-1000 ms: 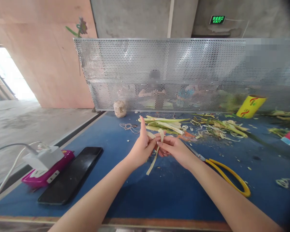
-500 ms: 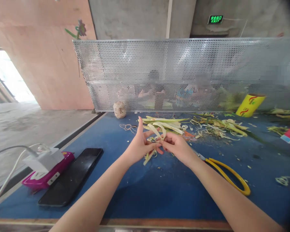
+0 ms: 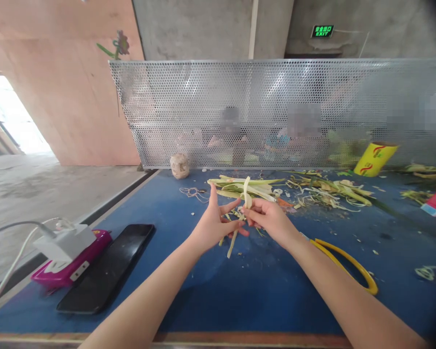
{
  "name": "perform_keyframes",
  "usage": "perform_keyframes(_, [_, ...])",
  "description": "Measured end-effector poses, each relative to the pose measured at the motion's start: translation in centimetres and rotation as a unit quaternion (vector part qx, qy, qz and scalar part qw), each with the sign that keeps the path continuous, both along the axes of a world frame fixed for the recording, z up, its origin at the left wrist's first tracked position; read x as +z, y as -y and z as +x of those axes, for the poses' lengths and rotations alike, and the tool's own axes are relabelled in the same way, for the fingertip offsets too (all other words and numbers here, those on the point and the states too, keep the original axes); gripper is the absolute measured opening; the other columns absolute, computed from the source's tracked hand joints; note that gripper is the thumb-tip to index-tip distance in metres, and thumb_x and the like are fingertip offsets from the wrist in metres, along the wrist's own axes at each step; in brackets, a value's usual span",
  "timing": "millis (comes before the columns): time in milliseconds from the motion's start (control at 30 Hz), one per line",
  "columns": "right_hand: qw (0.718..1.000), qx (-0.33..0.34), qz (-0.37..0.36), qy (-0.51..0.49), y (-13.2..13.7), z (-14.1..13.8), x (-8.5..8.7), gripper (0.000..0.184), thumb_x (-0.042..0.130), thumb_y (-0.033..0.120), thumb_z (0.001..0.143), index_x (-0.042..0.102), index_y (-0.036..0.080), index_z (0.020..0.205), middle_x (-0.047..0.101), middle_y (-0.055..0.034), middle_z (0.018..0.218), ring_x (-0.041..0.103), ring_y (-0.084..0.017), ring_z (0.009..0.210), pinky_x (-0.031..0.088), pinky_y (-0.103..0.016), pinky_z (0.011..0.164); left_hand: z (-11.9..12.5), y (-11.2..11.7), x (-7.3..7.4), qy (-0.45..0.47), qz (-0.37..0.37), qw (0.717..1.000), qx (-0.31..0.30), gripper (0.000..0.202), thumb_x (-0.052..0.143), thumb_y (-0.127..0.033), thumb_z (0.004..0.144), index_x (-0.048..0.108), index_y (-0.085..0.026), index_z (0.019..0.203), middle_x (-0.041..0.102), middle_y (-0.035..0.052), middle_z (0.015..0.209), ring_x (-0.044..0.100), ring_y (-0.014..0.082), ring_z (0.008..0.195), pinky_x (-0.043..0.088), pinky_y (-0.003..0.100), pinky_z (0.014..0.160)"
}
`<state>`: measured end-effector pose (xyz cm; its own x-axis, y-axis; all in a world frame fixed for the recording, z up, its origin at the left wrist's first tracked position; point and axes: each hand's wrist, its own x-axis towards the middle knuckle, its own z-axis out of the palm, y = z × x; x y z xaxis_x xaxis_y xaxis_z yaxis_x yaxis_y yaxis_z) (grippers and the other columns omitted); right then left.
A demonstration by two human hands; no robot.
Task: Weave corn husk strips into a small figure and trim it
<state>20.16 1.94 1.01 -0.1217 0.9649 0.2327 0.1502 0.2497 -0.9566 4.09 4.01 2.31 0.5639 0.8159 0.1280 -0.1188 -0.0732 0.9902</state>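
Observation:
A pale green strip of plant leaf or husk (image 3: 247,190) stands up in a bent loop from the fingertips of my right hand (image 3: 272,220), which are pinched around it. My left hand (image 3: 212,225) meets it from the other side, one finger raised, the thumb and other fingers closing on the lower part of the strip. A narrow tail of strip (image 3: 232,245) hangs below the left fingertips. Where the pieces cross between the hands is partly covered by fingers. Just behind lies a pile of similar pale green strips (image 3: 257,186).
Yellow-handled scissors (image 3: 363,271) lie beside my right forearm. At left are a black phone (image 3: 107,266) and a magenta power strip (image 3: 70,266) with a white charger. A yellow roll (image 3: 376,159) and leaf scraps (image 3: 343,190) lie before a perforated metal screen (image 3: 203,97), with people behind it.
The strip's upper loop, earlier leaning left in a wide arch, now stands upright and narrower above my right fingertips. Both hands have shifted slightly right, and the hanging tail has moved right too.

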Motion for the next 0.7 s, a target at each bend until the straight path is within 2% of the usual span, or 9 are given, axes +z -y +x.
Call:
perform_keyframes(133, [0.999, 0.024, -0.009, -0.045, 0.0, 0.1, 0.0, 0.032, 0.046, 0.045, 0.083, 0.053, 0.016, 0.07, 0.051, 0.0028, 0.054, 0.036, -0.006, 0.042, 0.027, -0.022, 0.043, 0.2, -0.1, 0.2, 0.026, 0.005, 0.998, 0.057, 0.104, 0.064, -0.019, 0.073, -0.018, -0.024, 0.138, 0.061, 0.0194, 0.113, 0.067, 0.016, 0.058, 0.04, 0.017, 0.039])
perform_keyframes(267, [0.998, 0.043, -0.035, -0.029, 0.2, -0.3, 0.0, 0.032, 0.05, 0.046, 0.08, 0.053, 0.017, 0.066, 0.049, 0.0029, 0.05, 0.038, -0.007, 0.043, 0.028, -0.022, 0.044, 0.4, -0.3, 0.2, 0.037, 0.008, 0.994, 0.102, 0.101, 0.067, -0.017, 0.07, -0.005, -0.015, 0.14, 0.069, 0.0151, 0.094, 0.064, 0.0127, 0.056, 0.041, 0.016, 0.041])
perform_keyframes(467, [0.999, 0.015, -0.015, 0.05, 0.6, -0.9, 0.0, 0.034, 0.046, 0.045, 0.083, 0.051, 0.018, 0.062, 0.051, 0.002, 0.049, 0.04, -0.009, 0.043, 0.028, -0.022, 0.043, 0.6, -0.2, 0.1, 0.047, 0.016, 0.989, 0.14, 0.101, 0.071, -0.013, 0.063, 0.004, -0.011, 0.139, 0.066, 0.0004, 0.063, 0.062, 0.0122, 0.052, 0.05, 0.024, 0.055])
perform_keyframes(600, [0.998, -0.03, 0.004, 0.049, 0.3, -0.8, -0.3, 0.036, 0.042, 0.044, 0.085, 0.046, 0.019, 0.059, 0.049, 0.0025, 0.048, 0.041, -0.009, 0.043, 0.031, -0.023, 0.045, 0.9, -0.1, 0.1, 0.025, 0.032, 0.974, 0.221, 0.102, 0.071, -0.016, 0.064, 0.002, -0.013, 0.139, 0.063, -0.0022, 0.06, 0.064, 0.0138, 0.054, 0.046, 0.019, 0.048])
perform_keyframes(700, [0.998, -0.05, 0.013, 0.032, 0.3, -0.7, -0.3, 0.031, 0.043, 0.042, 0.084, 0.047, 0.02, 0.064, 0.048, 0.003, 0.05, 0.04, -0.01, 0.043, 0.032, -0.023, 0.045, 1.1, -0.2, -0.2, 0.006, 0.024, 0.975, 0.221, 0.096, 0.065, -0.019, 0.071, -0.003, -0.012, 0.139, 0.063, -0.0015, 0.064, 0.063, 0.014, 0.052, 0.041, 0.018, 0.041])
